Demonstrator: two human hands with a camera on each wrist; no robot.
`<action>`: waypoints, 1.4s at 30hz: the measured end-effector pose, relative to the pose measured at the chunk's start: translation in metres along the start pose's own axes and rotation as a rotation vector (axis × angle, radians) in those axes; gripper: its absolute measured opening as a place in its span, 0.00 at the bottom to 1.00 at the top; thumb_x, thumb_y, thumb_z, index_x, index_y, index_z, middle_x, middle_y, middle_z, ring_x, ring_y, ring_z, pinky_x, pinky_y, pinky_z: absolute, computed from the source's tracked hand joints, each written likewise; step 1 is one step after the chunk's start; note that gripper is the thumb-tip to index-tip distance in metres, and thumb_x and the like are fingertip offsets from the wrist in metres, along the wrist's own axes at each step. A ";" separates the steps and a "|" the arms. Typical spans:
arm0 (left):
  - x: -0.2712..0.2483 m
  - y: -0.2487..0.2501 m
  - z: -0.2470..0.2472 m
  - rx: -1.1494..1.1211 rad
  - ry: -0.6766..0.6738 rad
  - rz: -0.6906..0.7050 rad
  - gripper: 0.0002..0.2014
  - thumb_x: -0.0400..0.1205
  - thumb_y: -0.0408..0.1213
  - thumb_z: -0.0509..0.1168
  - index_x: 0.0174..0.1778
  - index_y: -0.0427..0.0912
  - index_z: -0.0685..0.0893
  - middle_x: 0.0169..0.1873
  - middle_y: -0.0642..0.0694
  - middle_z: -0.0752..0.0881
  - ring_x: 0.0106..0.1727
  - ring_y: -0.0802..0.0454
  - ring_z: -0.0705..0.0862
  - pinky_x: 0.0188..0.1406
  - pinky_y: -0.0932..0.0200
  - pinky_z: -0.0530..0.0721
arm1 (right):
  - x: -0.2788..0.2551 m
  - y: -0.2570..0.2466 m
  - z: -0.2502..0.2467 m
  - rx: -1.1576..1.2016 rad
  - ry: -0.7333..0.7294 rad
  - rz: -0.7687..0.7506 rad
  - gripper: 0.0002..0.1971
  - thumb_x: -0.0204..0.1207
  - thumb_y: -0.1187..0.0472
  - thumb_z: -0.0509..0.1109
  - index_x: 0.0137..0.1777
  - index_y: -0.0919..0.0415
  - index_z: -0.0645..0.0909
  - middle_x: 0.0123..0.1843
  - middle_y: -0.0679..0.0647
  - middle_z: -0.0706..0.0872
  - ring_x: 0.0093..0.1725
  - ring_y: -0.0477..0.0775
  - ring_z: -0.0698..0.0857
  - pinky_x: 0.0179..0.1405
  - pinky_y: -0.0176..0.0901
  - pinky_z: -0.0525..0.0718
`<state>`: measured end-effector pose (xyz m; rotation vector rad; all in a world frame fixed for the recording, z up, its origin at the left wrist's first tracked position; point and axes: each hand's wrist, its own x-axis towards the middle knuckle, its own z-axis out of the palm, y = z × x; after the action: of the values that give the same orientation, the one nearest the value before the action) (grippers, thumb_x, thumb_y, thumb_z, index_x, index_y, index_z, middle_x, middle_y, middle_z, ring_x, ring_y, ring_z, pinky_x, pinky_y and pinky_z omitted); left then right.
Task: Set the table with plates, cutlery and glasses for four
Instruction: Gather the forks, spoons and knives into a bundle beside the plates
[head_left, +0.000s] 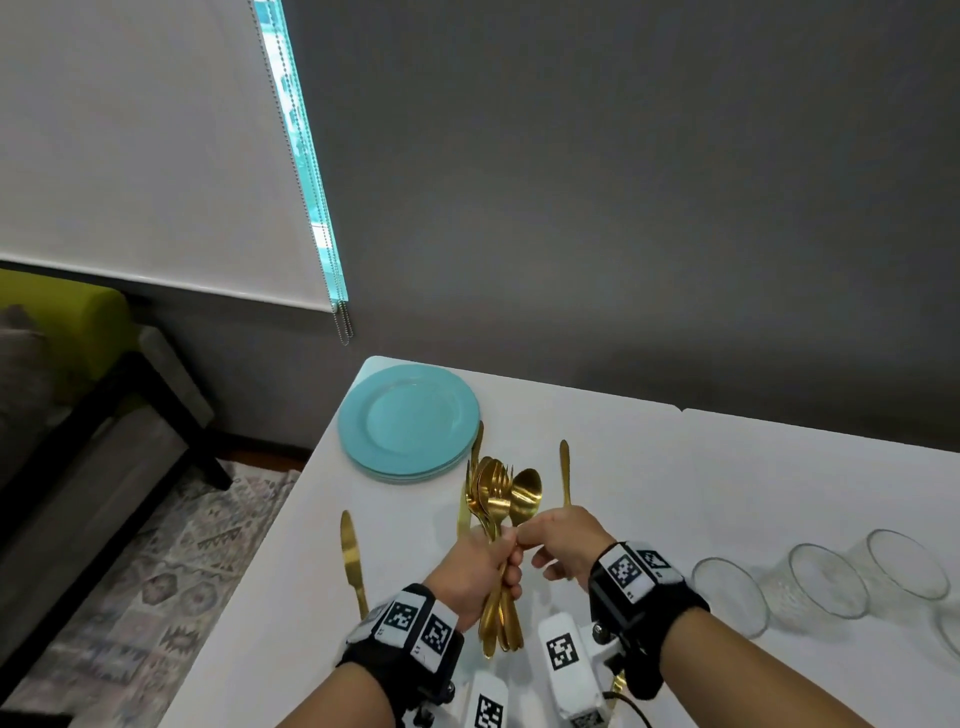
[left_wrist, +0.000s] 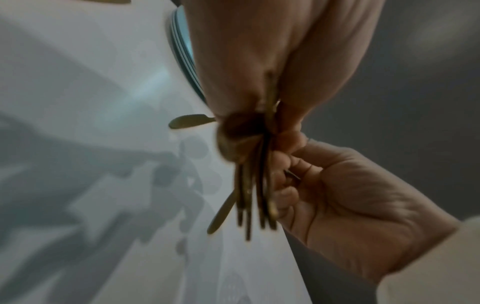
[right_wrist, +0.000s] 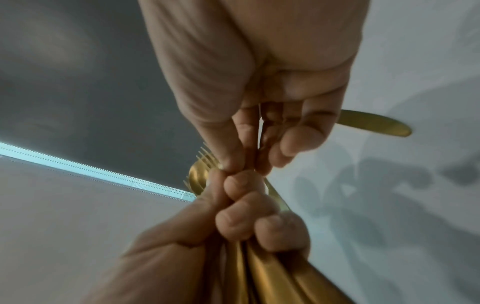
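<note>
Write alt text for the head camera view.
Left hand grips a bundle of gold cutlery above a white table while the right hand pinches one piece from it. A stack of teal plates sits at the far corner, loose gold knives nearby, clear glasses at right.

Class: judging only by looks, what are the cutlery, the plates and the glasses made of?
Cutlery: likely metal with a polished gold finish; it mirrors light.
Plates: probably glazed ceramic, possibly melamine; smooth turquoise with a soft sheen.
Glasses: clear glass or plastic; the table shows through.
</note>
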<state>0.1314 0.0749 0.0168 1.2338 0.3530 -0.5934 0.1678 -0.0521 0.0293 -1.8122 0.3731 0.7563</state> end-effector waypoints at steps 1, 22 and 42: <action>-0.004 -0.002 0.002 -0.012 0.012 -0.005 0.14 0.88 0.35 0.52 0.37 0.37 0.72 0.24 0.47 0.73 0.21 0.56 0.71 0.24 0.62 0.76 | -0.001 0.002 0.000 -0.021 0.010 0.011 0.03 0.71 0.64 0.72 0.40 0.64 0.83 0.32 0.53 0.83 0.30 0.49 0.76 0.23 0.35 0.73; -0.055 -0.058 0.002 -0.008 0.163 -0.042 0.06 0.86 0.31 0.55 0.47 0.35 0.76 0.29 0.45 0.77 0.26 0.54 0.77 0.28 0.60 0.80 | -0.044 0.053 0.028 -0.060 -0.090 0.038 0.05 0.75 0.62 0.69 0.41 0.57 0.86 0.41 0.55 0.86 0.30 0.49 0.77 0.23 0.36 0.73; 0.040 -0.039 -0.076 0.550 0.675 -0.138 0.19 0.81 0.31 0.63 0.67 0.31 0.71 0.60 0.32 0.82 0.62 0.36 0.81 0.60 0.51 0.79 | 0.013 0.031 0.038 -0.248 0.014 0.142 0.07 0.77 0.59 0.69 0.36 0.53 0.81 0.39 0.50 0.83 0.36 0.51 0.80 0.35 0.40 0.80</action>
<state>0.1452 0.1300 -0.0585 1.9471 0.8850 -0.3817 0.1474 -0.0268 -0.0095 -2.0400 0.4354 0.9218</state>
